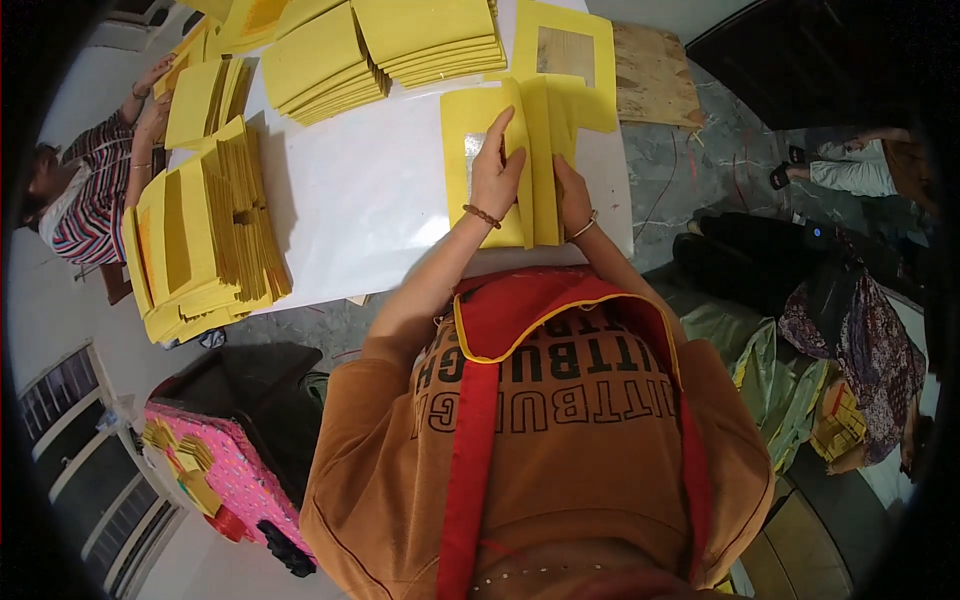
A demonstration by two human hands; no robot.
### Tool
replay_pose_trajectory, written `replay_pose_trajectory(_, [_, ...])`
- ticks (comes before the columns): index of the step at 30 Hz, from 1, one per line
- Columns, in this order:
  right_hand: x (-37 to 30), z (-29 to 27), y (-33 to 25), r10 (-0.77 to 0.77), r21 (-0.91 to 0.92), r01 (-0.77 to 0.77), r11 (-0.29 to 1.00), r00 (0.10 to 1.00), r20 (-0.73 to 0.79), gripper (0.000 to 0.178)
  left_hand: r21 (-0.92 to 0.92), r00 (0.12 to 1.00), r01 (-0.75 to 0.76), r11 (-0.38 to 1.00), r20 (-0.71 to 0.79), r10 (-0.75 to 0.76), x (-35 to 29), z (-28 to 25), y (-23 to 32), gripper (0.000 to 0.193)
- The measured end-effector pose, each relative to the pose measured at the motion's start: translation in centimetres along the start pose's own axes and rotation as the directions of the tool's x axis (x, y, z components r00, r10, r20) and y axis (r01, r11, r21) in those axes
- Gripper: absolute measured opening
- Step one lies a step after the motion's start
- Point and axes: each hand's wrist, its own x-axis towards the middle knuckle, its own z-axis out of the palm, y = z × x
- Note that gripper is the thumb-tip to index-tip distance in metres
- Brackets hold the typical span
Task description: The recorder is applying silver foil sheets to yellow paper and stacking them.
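Observation:
A yellow paper piece (540, 190) with a windowed panel and upright folds lies in front of me near the table's right side. My left hand (495, 178) rests on its left part, with the index finger stretched out and the thumb apart, beside a fold. At the right edge my right hand (573, 200) grips the paper; its thumb points up and the other fingers are mostly hidden. Just beyond lies a flat yellow sheet (600, 60) with a rectangular window, partly under the piece I handle.
Stacks of folded yellow paper pieces (430, 45) stand along the far side and left edge of the white table (350, 200). At the left, another person's hands (150, 75) work with yellow pieces. A wooden board (655, 80) lies beyond the right corner; bags (750, 350) lie at right.

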Motion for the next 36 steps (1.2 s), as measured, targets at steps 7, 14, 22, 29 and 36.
replay_pose_trajectory(7, [-0.3,0.6,-0.5,-0.068,0.003,0.068,0.998,0.998,0.007,0.036,0.043,0.950,0.204,0.978,0.234,-0.209,0.8,-1.4,-0.6,0.030])
replay_pose_trajectory(14, [0.0,0.0,0.7,-0.096,-0.179,0.097,0.979,0.995,0.012,0.038,0.150,0.992,0.097,0.984,0.066,-0.108,0.6,-0.1,-0.3,0.049])
replay_pose_trajectory(22, [0.1,-0.3,1.1,-0.104,-0.112,0.105,0.988,0.994,0.015,0.039,0.107,0.987,0.116,0.987,0.102,-0.127,0.4,-0.5,-0.4,0.048])
replay_pose_trajectory(29, [0.0,-0.3,1.2,-0.139,-0.111,0.140,0.984,0.990,0.023,0.039,0.016,0.978,0.168,0.986,0.125,-0.168,0.1,-0.6,-1.3,0.046])
replay_pose_trajectory(36, [-0.1,-0.2,1.2,-0.119,-0.082,0.120,0.989,0.993,0.022,0.040,0.036,0.992,0.010,0.999,0.127,-0.014,0.1,-0.5,-1.8,0.038])
